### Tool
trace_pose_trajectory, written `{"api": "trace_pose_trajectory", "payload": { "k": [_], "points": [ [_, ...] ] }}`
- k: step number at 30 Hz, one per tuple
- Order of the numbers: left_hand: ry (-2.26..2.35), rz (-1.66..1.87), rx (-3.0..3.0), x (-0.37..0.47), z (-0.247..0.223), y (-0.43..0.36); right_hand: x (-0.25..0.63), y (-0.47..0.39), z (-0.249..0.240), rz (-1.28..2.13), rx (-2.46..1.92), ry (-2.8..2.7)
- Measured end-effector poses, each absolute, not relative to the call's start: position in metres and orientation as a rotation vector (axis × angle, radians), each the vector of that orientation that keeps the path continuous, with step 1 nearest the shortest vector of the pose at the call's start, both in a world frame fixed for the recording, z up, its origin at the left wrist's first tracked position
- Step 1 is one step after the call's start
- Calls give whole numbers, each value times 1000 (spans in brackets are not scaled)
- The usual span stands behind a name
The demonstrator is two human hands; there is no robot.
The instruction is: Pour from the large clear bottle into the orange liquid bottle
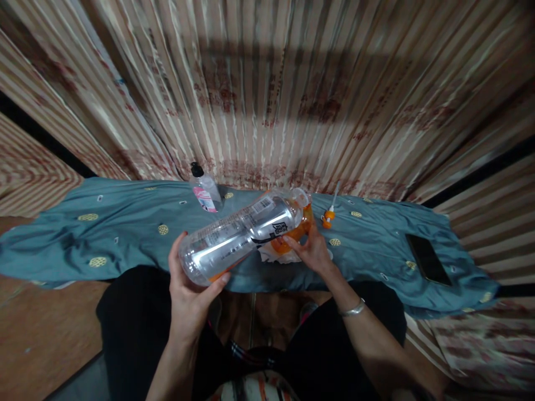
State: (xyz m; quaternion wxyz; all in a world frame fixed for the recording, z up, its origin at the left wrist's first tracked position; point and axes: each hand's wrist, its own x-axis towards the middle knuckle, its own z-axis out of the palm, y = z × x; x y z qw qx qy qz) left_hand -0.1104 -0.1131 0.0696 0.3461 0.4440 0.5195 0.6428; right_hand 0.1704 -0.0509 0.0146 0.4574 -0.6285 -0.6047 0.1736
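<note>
L hand: clamped round base of clear btl
R hand: gripping orange btl, mostly hidden behind clear one
Small txt: too blurry tbh

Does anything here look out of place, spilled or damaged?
Yes: the orange pump head lies loose on the teal cloth, right of the tilted orange bottle, instead of sitting on a bottle. No spill is visible.
</note>
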Motion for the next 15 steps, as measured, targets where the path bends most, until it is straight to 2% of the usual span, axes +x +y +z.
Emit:
{"api": "trace_pose_trajectory", "payload": {
  "k": [15],
  "points": [
    [1338,1700,1239,-114,74,-114,173,-47,10,480,-1461,-1479]
  ]
}}
